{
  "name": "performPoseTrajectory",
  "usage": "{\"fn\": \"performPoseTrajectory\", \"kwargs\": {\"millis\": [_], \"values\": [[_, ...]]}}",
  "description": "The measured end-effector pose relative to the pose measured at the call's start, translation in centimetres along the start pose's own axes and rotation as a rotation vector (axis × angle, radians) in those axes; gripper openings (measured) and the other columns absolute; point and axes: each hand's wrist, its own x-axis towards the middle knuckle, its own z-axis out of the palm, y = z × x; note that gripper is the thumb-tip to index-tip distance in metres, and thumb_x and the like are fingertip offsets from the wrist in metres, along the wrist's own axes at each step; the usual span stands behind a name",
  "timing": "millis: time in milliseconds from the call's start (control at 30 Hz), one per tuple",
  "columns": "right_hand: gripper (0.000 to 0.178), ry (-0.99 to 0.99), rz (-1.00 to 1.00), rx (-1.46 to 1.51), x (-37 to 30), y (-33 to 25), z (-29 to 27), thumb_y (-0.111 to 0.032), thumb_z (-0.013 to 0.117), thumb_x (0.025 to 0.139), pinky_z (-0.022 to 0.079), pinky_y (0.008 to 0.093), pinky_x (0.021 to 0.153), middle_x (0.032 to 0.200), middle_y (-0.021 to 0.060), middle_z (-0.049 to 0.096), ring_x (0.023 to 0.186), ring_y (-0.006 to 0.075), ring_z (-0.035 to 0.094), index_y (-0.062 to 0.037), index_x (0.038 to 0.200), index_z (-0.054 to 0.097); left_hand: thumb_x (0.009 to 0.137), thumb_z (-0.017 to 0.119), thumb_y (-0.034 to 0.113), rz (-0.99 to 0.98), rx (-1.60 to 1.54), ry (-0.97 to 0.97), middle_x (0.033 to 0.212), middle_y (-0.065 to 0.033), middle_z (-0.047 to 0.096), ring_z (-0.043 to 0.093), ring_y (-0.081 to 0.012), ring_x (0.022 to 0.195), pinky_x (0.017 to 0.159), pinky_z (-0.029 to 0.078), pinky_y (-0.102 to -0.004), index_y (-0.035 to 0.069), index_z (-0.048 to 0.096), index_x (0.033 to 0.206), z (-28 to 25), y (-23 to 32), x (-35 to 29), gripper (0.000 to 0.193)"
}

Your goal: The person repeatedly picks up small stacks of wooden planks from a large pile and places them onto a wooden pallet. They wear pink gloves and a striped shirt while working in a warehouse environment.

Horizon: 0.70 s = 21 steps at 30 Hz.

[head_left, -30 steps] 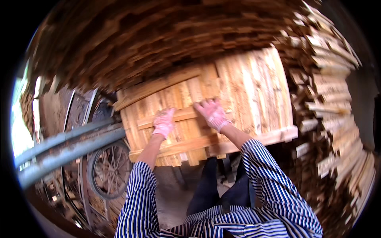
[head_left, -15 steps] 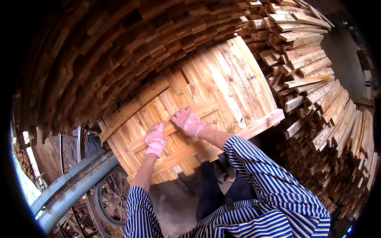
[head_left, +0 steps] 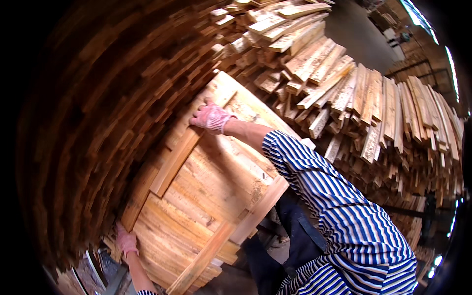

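A wide panel of pale planks (head_left: 196,182) lies tilted in front of me, with wooden strips across it. My left hand (head_left: 127,239), in a pink knit glove, closes around the left end of the far-edge batten (head_left: 140,204); its fingertips are partly hidden. Farther right, my gloved right hand (head_left: 211,117) grips a second wooden strip (head_left: 177,164), which lies beside the right end of that batten. Along the panel's near side runs another strip (head_left: 258,211), touched by neither hand.
A tall, dark stack of boards (head_left: 98,128) rises right behind the panel's far edge. To the right, loose planks (head_left: 373,103) are heaped with their ends sticking out. Grey floor (head_left: 351,32) shows beyond them. My dark-trousered legs (head_left: 300,223) are by the near edge.
My hands have spread apart, the left to the far batten's left end, the right farther away. The middle strip has shifted toward the panel's far edge. My view has turned right.
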Motion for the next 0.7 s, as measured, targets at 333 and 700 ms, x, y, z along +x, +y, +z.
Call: {"fn": "performPoseTrajectory", "kwargs": {"millis": [333, 700], "values": [[0.038, 0.103, 0.057, -0.009, -1.5, 2.1, 0.2, -0.017, 0.069, 0.079, 0.039, 0.0588, 0.109, 0.107, 0.0091, 0.067, 0.114, 0.0307, 0.063, -0.0202, 0.116, 0.065, 0.075, 0.07, 0.006, 0.052, -0.041, -0.087, 0.148, -0.0273, 0.05, 0.048, -0.044, 0.137, 0.114, 0.041, -0.0474, 0.004, 0.04, 0.153, -1.2, 1.0, 1.2, 0.085], [0.061, 0.275, 0.813, 0.229, -32.1, -2.3, -2.8, -0.039, 0.058, 0.095, 0.027, 0.059, 0.121, 0.15, 0.0292, 0.043, 0.143, 0.0457, 0.039, -0.0088, 0.147, 0.049, 0.076, 0.081, 0.012, 0.309, -0.368, 0.252, 0.158, -0.0237, 0.039, 0.033, -0.0379, 0.149, 0.124, 0.029, -0.044, 0.002, 0.028, 0.159, -1.7, 15.3, -7.1, 0.098]]}}
